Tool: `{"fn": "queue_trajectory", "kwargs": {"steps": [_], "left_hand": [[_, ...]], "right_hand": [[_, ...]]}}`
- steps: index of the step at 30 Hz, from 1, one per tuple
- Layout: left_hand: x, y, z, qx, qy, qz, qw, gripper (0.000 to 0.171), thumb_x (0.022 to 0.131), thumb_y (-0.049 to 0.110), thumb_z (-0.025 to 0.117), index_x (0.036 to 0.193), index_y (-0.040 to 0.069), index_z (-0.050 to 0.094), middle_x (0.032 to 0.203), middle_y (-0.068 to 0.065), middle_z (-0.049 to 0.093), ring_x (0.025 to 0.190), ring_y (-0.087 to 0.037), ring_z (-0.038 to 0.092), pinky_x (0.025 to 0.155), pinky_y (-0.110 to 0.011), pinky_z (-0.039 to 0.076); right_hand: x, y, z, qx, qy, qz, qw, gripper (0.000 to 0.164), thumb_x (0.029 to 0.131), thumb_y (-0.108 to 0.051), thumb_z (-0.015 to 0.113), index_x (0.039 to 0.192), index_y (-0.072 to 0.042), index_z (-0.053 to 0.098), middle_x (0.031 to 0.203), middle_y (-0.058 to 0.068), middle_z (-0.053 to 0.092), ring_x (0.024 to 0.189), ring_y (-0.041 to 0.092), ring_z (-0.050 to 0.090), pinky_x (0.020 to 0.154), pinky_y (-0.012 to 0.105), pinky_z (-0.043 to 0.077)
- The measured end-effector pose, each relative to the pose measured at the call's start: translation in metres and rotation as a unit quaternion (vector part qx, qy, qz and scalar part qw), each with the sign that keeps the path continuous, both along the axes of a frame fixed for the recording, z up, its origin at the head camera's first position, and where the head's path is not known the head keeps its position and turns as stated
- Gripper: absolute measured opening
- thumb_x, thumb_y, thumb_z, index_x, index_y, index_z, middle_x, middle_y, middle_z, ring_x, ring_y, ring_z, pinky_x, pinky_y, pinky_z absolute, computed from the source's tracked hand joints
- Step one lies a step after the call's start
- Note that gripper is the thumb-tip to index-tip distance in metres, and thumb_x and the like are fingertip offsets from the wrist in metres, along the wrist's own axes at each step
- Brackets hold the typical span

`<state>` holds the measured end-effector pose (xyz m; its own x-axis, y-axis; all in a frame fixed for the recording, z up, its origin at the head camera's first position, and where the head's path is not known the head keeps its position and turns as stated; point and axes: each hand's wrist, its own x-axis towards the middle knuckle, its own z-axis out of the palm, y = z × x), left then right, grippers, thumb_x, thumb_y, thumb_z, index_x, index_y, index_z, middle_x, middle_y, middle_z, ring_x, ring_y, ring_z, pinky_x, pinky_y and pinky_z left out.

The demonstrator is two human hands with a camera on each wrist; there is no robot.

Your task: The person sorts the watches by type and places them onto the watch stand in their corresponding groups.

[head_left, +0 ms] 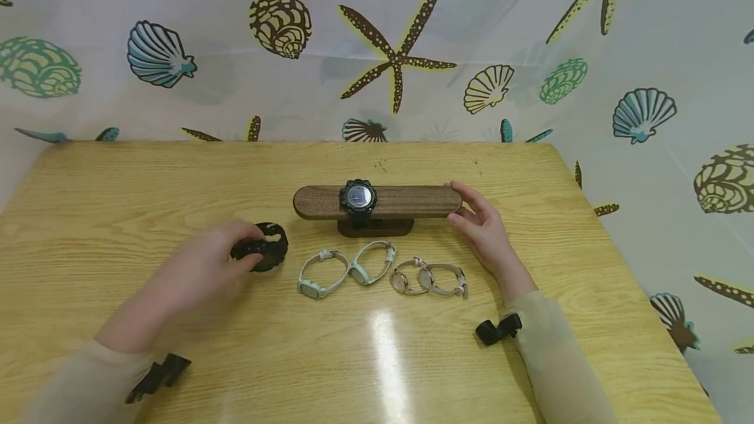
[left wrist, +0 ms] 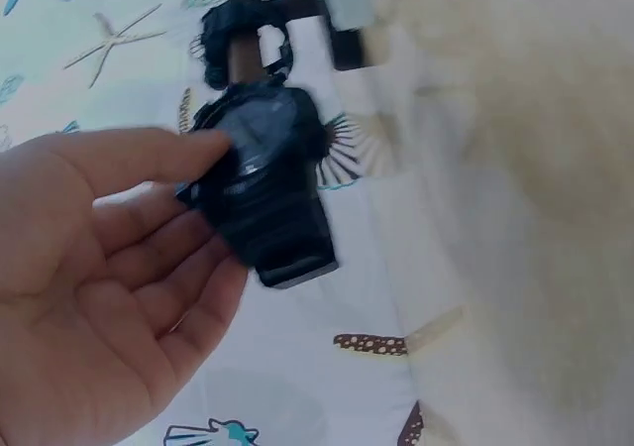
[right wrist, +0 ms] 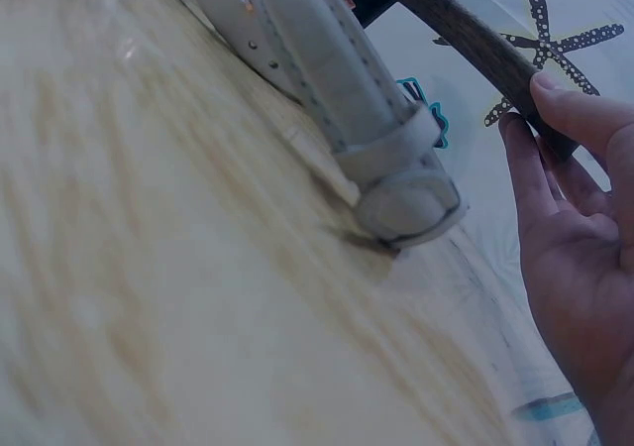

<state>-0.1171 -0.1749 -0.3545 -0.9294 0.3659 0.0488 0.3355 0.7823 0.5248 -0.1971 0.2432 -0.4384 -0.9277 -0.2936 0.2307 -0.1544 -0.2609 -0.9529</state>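
My left hand (head_left: 203, 267) pinches a black wristwatch (head_left: 273, 255) between thumb and fingers, left of the wooden watch stand (head_left: 412, 201). In the left wrist view its thumb lies on the dial and the strap of the black wristwatch (left wrist: 272, 208) hangs down. A second black digital watch (head_left: 359, 197) is strapped round the left part of the stand's bar. My right hand (head_left: 485, 231) grips the bar's right end, thumb in front and fingers behind. In the right wrist view the thumb and fingers of my right hand (right wrist: 584, 218) close on the bar's tip (right wrist: 550, 129).
Before the stand lie two pale mint watches, a left one (head_left: 310, 288) and a right one (head_left: 359, 273). To their right are two watches with beige straps, one rose-gold (head_left: 400, 281) and one (head_left: 427, 278) touching it. Behind the wooden table (head_left: 294, 365) hangs a shell-printed cloth (head_left: 224, 84).
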Motion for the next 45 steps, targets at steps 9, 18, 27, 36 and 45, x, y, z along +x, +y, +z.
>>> {"fn": "queue_trajectory", "kwargs": {"steps": [9, 18, 27, 36, 45], "left_hand": [[-0.01, 0.007, 0.011, 0.121, 0.056, 0.109, 0.985, 0.027, 0.09, 0.017, 0.069, 0.111, 0.0, 0.065, 0.095, -0.014, 0.068, 0.085, -0.028, 0.061, 0.07, -0.038, 0.047], [-0.026, 0.015, 0.002, 0.214, -0.017, 0.187, 0.9586, 0.046, 0.092, 0.037, 0.064, 0.123, 0.002, 0.061, 0.111, -0.015, 0.062, 0.1, -0.027, 0.059, 0.08, -0.031, 0.049], [-0.039, 0.022, -0.004, 0.31, -0.108, 0.22, 0.9187, 0.057, 0.091, 0.04, 0.064, 0.132, 0.001, 0.054, 0.118, -0.014, 0.055, 0.099, -0.015, 0.057, 0.081, -0.026, 0.049], [-0.047, 0.033, -0.012, 0.36, -0.131, 0.241, 0.892, 0.053, 0.09, 0.032, 0.068, 0.129, -0.002, 0.054, 0.108, -0.008, 0.058, 0.088, -0.008, 0.058, 0.077, -0.018, 0.052], [-0.047, 0.037, -0.017, 0.357, -0.137, 0.221, 0.8972, 0.059, 0.089, 0.036, 0.068, 0.134, 0.002, 0.052, 0.121, -0.013, 0.053, 0.104, -0.016, 0.054, 0.083, -0.023, 0.052]], "right_hand": [[0.0, 0.0, 0.0, 0.0, -0.003, -0.003, 1.0, 0.055, 0.092, 0.008, 0.057, 0.144, -0.003, 0.041, 0.148, 0.014, 0.033, 0.12, 0.025, 0.048, 0.089, 0.027, 0.05], [0.0, -0.001, 0.001, 0.003, -0.004, -0.005, 1.0, 0.056, 0.091, 0.007, 0.059, 0.143, -0.003, 0.042, 0.148, 0.014, 0.033, 0.12, 0.025, 0.048, 0.089, 0.026, 0.05], [0.0, -0.001, 0.001, 0.005, -0.008, -0.006, 1.0, 0.055, 0.092, 0.005, 0.059, 0.143, -0.004, 0.042, 0.148, 0.014, 0.034, 0.121, 0.025, 0.048, 0.09, 0.028, 0.05], [0.0, 0.0, 0.002, 0.01, -0.008, -0.008, 1.0, 0.056, 0.092, 0.003, 0.061, 0.143, -0.005, 0.042, 0.149, 0.014, 0.033, 0.122, 0.026, 0.046, 0.09, 0.026, 0.05], [-0.001, 0.0, 0.001, 0.011, -0.009, -0.006, 1.0, 0.056, 0.092, 0.003, 0.061, 0.144, -0.005, 0.041, 0.149, 0.013, 0.033, 0.122, 0.026, 0.046, 0.09, 0.027, 0.05]]}}
